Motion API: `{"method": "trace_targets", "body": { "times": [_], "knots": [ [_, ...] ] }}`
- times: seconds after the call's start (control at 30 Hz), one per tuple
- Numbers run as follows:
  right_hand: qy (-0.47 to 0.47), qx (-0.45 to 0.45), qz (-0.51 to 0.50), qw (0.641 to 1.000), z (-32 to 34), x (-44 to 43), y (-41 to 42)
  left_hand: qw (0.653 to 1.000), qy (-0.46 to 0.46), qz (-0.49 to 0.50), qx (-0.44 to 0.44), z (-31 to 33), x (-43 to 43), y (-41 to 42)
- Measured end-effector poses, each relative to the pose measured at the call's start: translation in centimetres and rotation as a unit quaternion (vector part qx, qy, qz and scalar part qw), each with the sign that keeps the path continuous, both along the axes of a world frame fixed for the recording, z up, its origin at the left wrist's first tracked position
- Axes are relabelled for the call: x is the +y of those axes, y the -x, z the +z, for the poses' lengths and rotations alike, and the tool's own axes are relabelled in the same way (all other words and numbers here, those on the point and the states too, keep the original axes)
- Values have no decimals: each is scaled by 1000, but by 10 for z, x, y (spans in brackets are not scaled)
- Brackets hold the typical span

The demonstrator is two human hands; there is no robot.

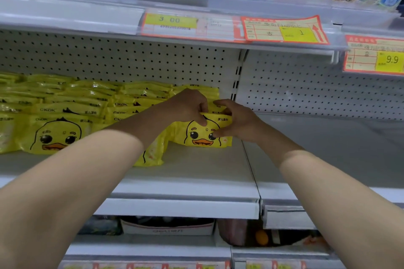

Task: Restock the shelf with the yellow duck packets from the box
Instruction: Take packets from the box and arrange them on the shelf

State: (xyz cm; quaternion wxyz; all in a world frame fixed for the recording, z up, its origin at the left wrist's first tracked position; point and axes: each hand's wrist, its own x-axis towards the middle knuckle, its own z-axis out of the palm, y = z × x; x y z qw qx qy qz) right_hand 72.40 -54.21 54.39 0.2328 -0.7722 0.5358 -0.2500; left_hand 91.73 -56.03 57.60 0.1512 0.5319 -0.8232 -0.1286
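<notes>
room lay open along the front of the shelf, a bare white strip between the packets and its front lip, and the neighbouring bay to the right showed its grey board right back to the wall. the duck packet stood upright, face forward, at the right end of the yellow row, just beside the slotted upright that parted the two bays. the left hand pinched its top edge, fingers curled behind and thumb down on the printed face; the right hand gripped its top right corner, thumb pressed by the duck's eye. to the left, stacked packets filled the shelf back to the pegboard, and a loose packet lay further forward under the left forearm. overhead, the upper shelf's rail with its price tags jutted out above both wrists. goods on the level below were too blurred to tell.
</notes>
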Motion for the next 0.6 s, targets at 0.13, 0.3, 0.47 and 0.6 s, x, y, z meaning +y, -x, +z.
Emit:
{"method": "trace_targets", "body": {
  "times": [0.13,0.3,0.47,0.6],
  "knots": [
    [46,22,-16,999,-7,-6,-9,1000,13,8,-25,-1,1,1],
    [76,44,-51,995,-14,-11,-7,997,34,33,-63,-2,8,2],
    [99,103,-69,987,-12,-5,-6,991,82,81,-62,-10,20,7],
    [130,88,-92,983,1,1,-5,987,104,118,-41,-9,38,1]
  ]
}}
